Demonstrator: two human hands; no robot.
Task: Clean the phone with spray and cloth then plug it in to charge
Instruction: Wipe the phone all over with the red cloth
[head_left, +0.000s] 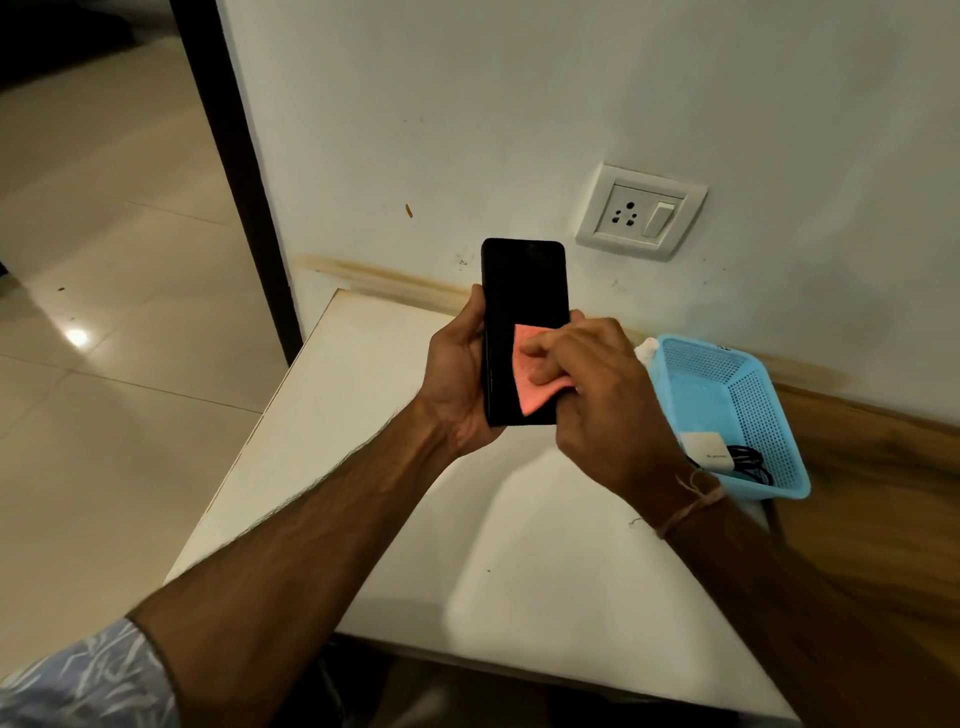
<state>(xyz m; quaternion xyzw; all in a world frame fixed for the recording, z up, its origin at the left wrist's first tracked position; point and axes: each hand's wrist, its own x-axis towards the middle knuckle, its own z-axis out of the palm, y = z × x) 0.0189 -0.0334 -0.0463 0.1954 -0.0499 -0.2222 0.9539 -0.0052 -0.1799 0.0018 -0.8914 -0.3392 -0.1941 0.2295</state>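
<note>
A black phone (522, 296) is held upright above the white table, dark screen facing me. My left hand (460, 379) grips it round its lower left edge. My right hand (597, 395) pinches a small pink cloth (527, 382) and presses it against the lower part of the screen. A white charger block (704, 449) with a black cable (748, 462) lies in the blue basket at the right. Something white (645, 351) pokes up behind the basket's left rim; I cannot tell what it is.
The white table (395, 415) stands against a white wall. A wall socket with a switch (640, 212) sits above and right of the phone. The blue perforated basket (769, 415) rests at the table's right edge, by a wooden surface (883, 493). Tiled floor (104, 312) lies to the left.
</note>
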